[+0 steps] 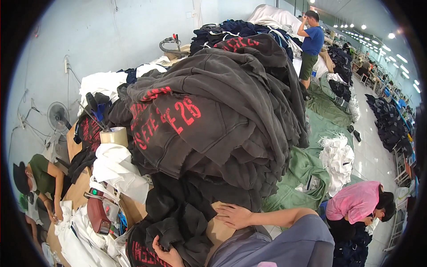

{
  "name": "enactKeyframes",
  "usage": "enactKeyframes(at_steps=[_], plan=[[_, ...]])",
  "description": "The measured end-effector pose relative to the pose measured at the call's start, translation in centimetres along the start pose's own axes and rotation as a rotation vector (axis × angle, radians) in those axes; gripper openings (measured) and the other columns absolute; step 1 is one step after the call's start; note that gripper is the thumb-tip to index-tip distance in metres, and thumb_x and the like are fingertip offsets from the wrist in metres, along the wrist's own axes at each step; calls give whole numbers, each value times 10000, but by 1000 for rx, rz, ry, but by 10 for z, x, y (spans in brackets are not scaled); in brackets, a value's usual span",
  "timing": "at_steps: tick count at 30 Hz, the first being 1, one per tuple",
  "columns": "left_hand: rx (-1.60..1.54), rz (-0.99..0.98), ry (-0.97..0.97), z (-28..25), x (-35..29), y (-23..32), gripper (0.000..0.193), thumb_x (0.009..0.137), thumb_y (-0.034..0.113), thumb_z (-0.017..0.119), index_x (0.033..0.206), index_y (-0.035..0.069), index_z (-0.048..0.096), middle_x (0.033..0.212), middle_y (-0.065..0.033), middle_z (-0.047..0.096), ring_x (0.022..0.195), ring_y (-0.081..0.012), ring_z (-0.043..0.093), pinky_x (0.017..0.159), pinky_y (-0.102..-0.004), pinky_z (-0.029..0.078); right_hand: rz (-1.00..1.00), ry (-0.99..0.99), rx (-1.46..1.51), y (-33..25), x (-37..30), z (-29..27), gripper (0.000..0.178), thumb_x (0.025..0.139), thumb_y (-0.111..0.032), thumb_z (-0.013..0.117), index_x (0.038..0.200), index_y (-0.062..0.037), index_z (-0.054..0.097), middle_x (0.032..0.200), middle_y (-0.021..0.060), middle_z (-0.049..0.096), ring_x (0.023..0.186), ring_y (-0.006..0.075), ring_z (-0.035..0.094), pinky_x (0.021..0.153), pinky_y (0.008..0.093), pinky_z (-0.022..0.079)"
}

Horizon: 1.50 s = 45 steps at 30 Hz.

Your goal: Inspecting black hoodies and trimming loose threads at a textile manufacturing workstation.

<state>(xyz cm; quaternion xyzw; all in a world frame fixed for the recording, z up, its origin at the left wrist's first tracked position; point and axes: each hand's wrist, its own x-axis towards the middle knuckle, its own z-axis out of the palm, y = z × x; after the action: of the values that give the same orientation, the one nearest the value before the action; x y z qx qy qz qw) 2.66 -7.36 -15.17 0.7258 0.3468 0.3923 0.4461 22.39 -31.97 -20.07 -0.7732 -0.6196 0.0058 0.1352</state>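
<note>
A crumpled black garment (182,229) with red print lies in front of me at the near edge of the wooden table (220,231). My left hand (168,254) is closed on its bunched cloth, at the lower edge of the view. To the right of it, my right hand (233,216) rests flat on the table top with its fingers spread, holding nothing. Just beyond both hands rises a large heap of dark grey garments (222,102) with red lettering, its lower folds close to my right fingertips.
Left of the garment stand a dark red device (98,213) and a tape roll (113,135), among white cloth (118,171). A co-worker in green (46,178) handles white fabric at far left. A person in pink (356,202) bends at right, near green cloth (302,178). Another person (312,40) stands behind.
</note>
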Motion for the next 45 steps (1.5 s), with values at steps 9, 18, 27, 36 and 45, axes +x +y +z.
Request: enactKeyframes(at_steps=[9, 18, 27, 36, 45], plan=[[-21, 6, 7, 1, -1, 0, 464, 742, -178, 461, 1175, -16, 504, 1039, -122, 577, 951, -202, 577, 872, -268, 440, 10, -16, 1, -2, -2, 0, 463, 940, -319, 390, 1350, -111, 446, 1422, 148, 375, 1344, 271, 314, 1116, 406, 213], [-15, 7, 5, 2, 0, -1, 471, 736, -184, 467, 1172, -11, 507, 1043, -112, 576, 951, -191, 571, 870, -258, 433, 9, -7, 10, -1, -1, -2, 466, 933, -320, 406, 1350, -115, 447, 1424, 137, 371, 1349, 265, 306, 1117, 403, 210], [143, 30, 31, 1, -1, 36, 418, 731, -82, 499, 1136, -11, 571, 1089, -182, 598, 1019, -301, 550, 910, -333, 406, 3, -10, -14, -1, -1, -1, 463, 929, -316, 414, 1341, -109, 455, 1416, 149, 376, 1344, 271, 310, 1112, 409, 217], [89, 17, 19, 1, -1, 27, 463, 717, -138, 471, 1158, -12, 538, 1060, -143, 587, 981, -243, 560, 889, -295, 418, 0, 8, -1, -1, -1, 1, 456, 940, -321, 403, 1336, -102, 459, 1408, 154, 387, 1335, 277, 325, 1116, 407, 215], [117, -9, 30, 1, -1, 32, 456, 700, -111, 478, 1139, -22, 565, 1082, -170, 597, 1013, -287, 550, 919, -324, 405, -5, 21, 7, -2, -1, -2, 454, 933, -311, 415, 1331, -100, 462, 1402, 152, 393, 1336, 279, 323, 1118, 409, 218]])
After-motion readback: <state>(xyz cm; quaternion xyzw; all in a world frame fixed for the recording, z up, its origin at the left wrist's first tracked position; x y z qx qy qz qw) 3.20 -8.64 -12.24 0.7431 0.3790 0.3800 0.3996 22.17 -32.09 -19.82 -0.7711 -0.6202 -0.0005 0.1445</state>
